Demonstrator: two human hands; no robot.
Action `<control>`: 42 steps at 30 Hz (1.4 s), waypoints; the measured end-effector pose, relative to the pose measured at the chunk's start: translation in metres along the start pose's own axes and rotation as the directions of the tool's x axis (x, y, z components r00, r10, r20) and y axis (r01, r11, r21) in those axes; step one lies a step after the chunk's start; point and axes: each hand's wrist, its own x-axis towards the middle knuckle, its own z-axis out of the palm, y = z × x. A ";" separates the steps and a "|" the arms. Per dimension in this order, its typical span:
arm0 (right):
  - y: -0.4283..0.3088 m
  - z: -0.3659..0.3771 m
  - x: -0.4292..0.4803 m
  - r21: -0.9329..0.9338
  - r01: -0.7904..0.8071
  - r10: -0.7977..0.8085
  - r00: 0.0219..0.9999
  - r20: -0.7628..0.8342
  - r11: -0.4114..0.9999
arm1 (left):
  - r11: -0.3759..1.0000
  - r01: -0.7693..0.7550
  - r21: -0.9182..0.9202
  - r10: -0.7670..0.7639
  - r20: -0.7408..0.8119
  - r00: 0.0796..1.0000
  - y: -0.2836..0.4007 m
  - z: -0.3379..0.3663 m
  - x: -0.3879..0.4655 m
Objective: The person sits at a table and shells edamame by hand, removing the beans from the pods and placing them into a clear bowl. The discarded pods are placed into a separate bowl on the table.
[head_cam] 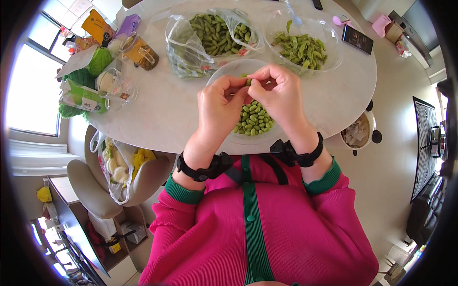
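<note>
Between the fingertips of both hands is a green edamame pod (pixel 248 82), partly hidden by the fingers. My left hand (pixel 222 102) pinches it from one side and my right hand (pixel 281 93) from the other. Below them, a pale bowl (pixel 217 74) holds shelled green soybeans (pixel 253 118); the hands cover part of it. Beyond the bowl lies an open clear plastic bag (pixel 182 55) full of whole edamame pods (pixel 220 34). To its right, a clear plastic bowl (pixel 337 60) contains a heap of opened-looking pods (pixel 304 50).
A jug of amber drink (pixel 145 57), a clear cup (pixel 111 85) and green yarn balls (pixel 100 61) crowd the table's left side. A phone (pixel 357 39) lies near the right edge. Below stand a waste bin (pixel 370 125) and a chair (pixel 87 186) bearing a plastic bag (pixel 125 157).
</note>
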 end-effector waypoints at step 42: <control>-0.004 -0.057 0.033 -0.512 0.252 -0.260 0.964 0.057 0.821 | 0.917 0.136 -0.375 -0.105 0.101 0.989 -0.012 -0.014 0.010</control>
